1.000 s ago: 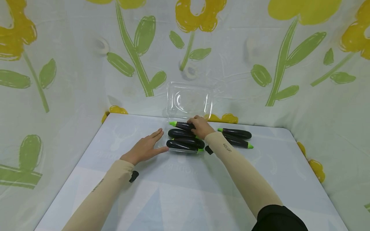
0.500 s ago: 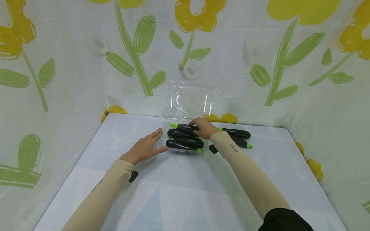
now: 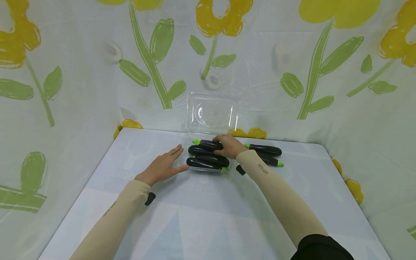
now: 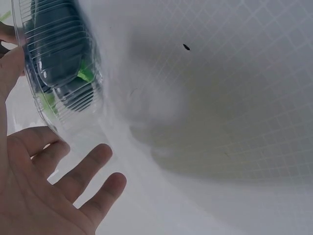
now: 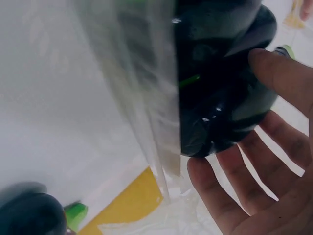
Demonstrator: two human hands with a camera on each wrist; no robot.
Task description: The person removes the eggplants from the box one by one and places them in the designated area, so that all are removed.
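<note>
A clear plastic clamshell container (image 3: pixel 204 170) lies at the table's back, its lid (image 3: pixel 212 112) raised against the cloth. Several dark eggplants (image 3: pixel 208 161) with green caps lie inside. My right hand (image 3: pixel 230 146) grips the blunt end of the rearmost eggplant (image 3: pixel 208 144), whose cap points left. In the right wrist view, the thumb is on one side of the eggplants (image 5: pixel 225 107) and the fingers on the other. My left hand (image 3: pixel 162 167), fingers extended, rests at the container's left side. In the left wrist view, the container's ribbed wall (image 4: pixel 61 54) is beside the fingers.
Right of the container, one eggplant (image 3: pixel 264 150) lies on the white table (image 3: pixel 201 216). Another eggplant (image 3: pixel 271 160) in front of it is partly hidden by my right forearm. A flower-print cloth (image 3: pixel 260 72) hangs behind the table and at its sides.
My right hand has shifted slightly right and toward me, and the eggplant in it has moved a little the same way and settled lower. The left hand has stayed put.
</note>
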